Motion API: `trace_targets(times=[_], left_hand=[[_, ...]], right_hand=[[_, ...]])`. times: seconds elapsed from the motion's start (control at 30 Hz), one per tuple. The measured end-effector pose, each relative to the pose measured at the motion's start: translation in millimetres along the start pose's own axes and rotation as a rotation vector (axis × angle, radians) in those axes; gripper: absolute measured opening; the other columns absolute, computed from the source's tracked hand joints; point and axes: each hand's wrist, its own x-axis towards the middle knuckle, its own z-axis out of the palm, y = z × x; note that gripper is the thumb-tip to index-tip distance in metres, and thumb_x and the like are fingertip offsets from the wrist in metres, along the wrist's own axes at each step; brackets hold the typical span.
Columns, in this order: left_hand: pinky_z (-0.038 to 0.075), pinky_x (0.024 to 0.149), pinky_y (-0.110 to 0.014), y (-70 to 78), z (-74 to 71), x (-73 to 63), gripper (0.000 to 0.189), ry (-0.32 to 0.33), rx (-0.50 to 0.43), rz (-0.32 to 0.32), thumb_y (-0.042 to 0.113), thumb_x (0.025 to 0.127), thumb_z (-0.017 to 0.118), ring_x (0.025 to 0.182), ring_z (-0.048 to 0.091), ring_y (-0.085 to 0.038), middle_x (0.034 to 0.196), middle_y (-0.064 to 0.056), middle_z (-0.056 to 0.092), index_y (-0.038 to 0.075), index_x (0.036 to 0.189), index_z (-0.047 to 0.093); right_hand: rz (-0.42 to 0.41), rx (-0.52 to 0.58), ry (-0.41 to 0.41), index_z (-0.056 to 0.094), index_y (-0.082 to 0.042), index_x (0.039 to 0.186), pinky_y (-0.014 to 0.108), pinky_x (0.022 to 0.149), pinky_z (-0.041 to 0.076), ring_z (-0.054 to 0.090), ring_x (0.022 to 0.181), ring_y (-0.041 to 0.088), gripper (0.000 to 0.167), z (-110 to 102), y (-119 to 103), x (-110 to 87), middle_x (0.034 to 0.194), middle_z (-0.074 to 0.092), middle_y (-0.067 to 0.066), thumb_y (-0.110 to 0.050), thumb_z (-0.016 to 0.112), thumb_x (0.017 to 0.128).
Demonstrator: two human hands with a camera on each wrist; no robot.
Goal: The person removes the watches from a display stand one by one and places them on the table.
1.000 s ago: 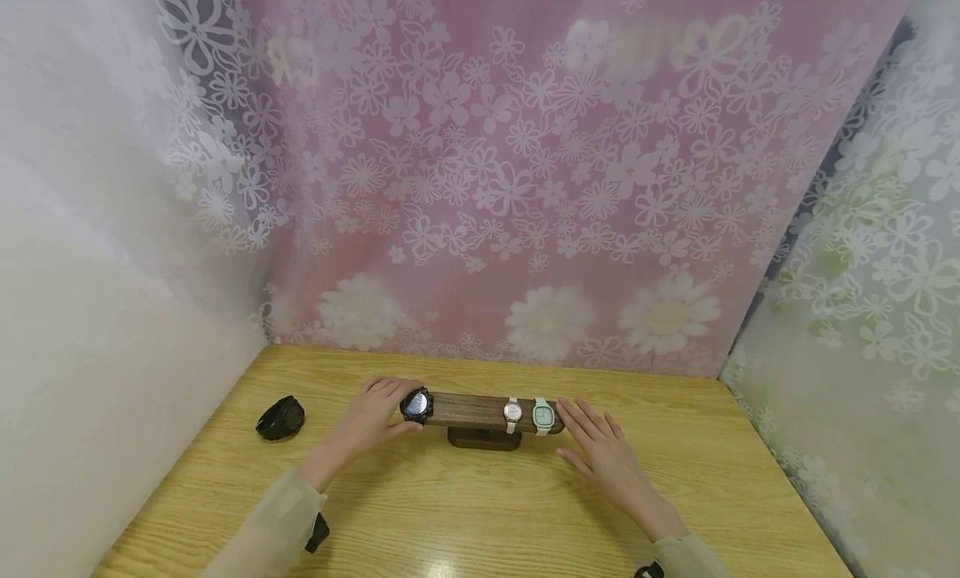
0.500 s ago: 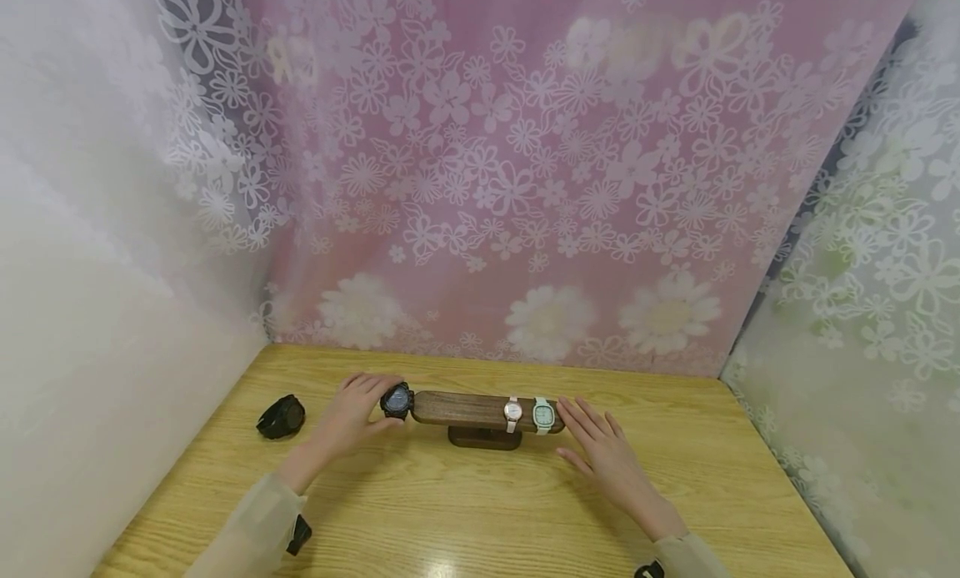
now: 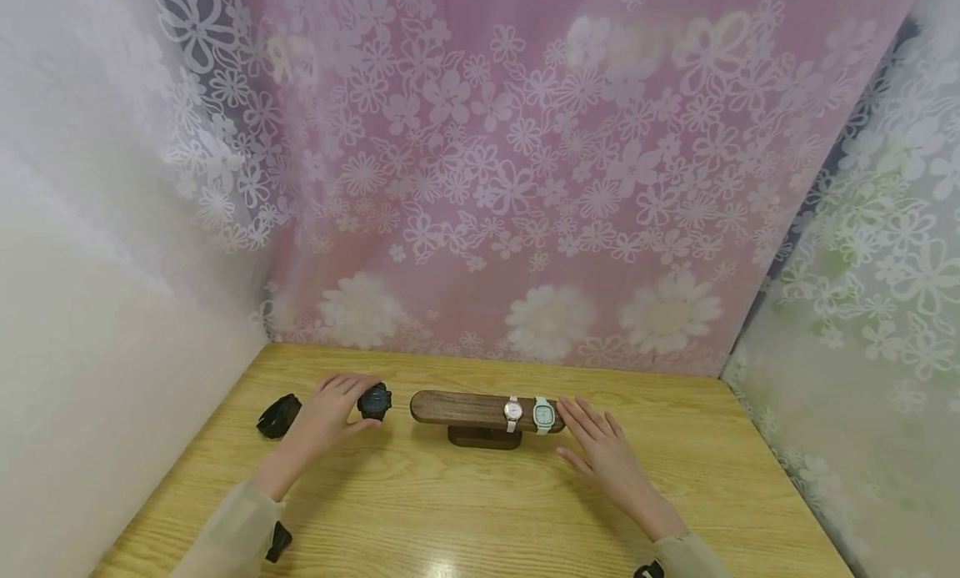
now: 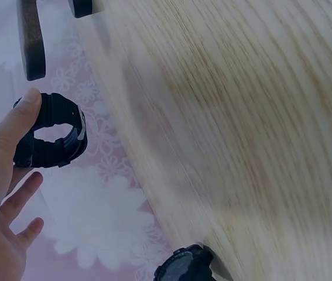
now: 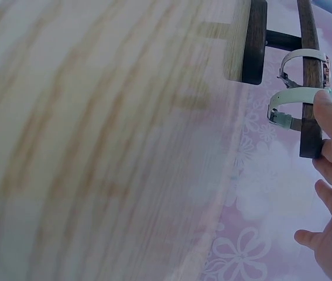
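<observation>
My left hand (image 3: 327,413) pinches a black wristwatch (image 3: 374,402) between thumb and fingers, just left of the wooden watch stand (image 3: 457,408). Its closed strap forms a loop, seen side-on in the left wrist view as a black watch (image 4: 54,111) apart from the bar's end. On the stand's right part hang a small watch with a pale pink strap (image 3: 512,414) and a mint-green watch (image 3: 543,414). Fingers extended, my right hand (image 3: 606,456) rests at the bar's right end; in the right wrist view its thumb touches by the mint-green strap (image 5: 294,95).
Another black watch (image 3: 279,416) lies on the wooden table (image 3: 480,511) at the left, partly behind my left hand. The stand's dark base (image 3: 483,438) sits under the bar's middle. A pink floral curtain (image 3: 487,186) hangs behind, with pale walls at both sides.
My left hand has slid the black wristwatch off the left end of the stand's bar and carried it further left. The right hand stays at the bar's right end.
</observation>
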Motion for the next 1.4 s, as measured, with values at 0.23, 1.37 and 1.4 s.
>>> trace_targets(times=[0.23, 1.37, 1.4], left_hand=[[0.042, 0.109, -0.057, -8.5, -2.5, -5.8, 0.072, 0.011, 0.013, -0.011, 0.037, 0.075, 0.090, 0.118, 0.062, -0.033, 0.130, -0.011, 0.067, 0.010, 0.136, 0.063], [0.047, 0.103, -0.057, -11.1, 16.6, -9.2, 0.064, -0.240, 0.204, -0.001, 0.029, 0.073, 0.090, 0.118, 0.061, -0.034, 0.129, -0.012, 0.065, 0.007, 0.128, 0.065], [0.047, 0.103, -0.057, -11.0, 17.7, -9.1, 0.064, -0.236, 0.205, 0.002, 0.029, 0.073, 0.091, 0.117, 0.062, -0.034, 0.128, -0.011, 0.065, 0.007, 0.128, 0.065]], right_hand=[[-0.001, -0.002, -0.001, 0.042, -0.008, 0.156, 0.067, 0.114, 0.029, 0.036, 0.146, 0.036, 0.073, 1, 0, -0.6, 0.160, 0.039, 0.009, -0.034, 0.071, 0.094], [-0.009, 0.003, 0.009, 0.044, -0.006, 0.154, 0.070, 0.111, 0.032, 0.039, 0.144, 0.038, 0.074, 1, 0, -0.1, 0.159, 0.041, 0.011, -0.029, 0.076, 0.091], [-0.009, 0.005, 0.011, 0.044, -0.007, 0.154, 0.070, 0.111, 0.032, 0.039, 0.144, 0.038, 0.074, 0, 0, -0.1, 0.159, 0.041, 0.011, -0.029, 0.076, 0.091]])
